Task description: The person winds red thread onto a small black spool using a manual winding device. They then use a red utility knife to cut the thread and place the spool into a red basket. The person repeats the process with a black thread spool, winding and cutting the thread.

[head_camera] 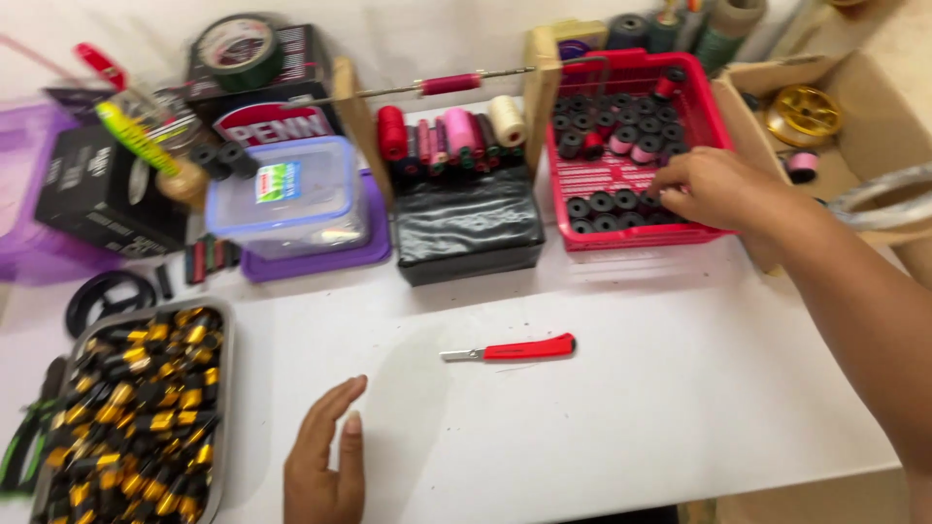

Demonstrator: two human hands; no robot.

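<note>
My right hand reaches into a red plastic basket at the back right, fingers curled among several small black and pink spools; whether it grips one is hidden. My left hand rests on edge on the white table near the front, fingers straight and holding nothing. A red-handled knife lies on the table between the two hands, touched by neither.
A metal tray of black and gold parts stands at the front left. Behind are a clear lidded box, a wooden rack of thread spools, a black block, tape rolls, dark boxes and a cardboard box.
</note>
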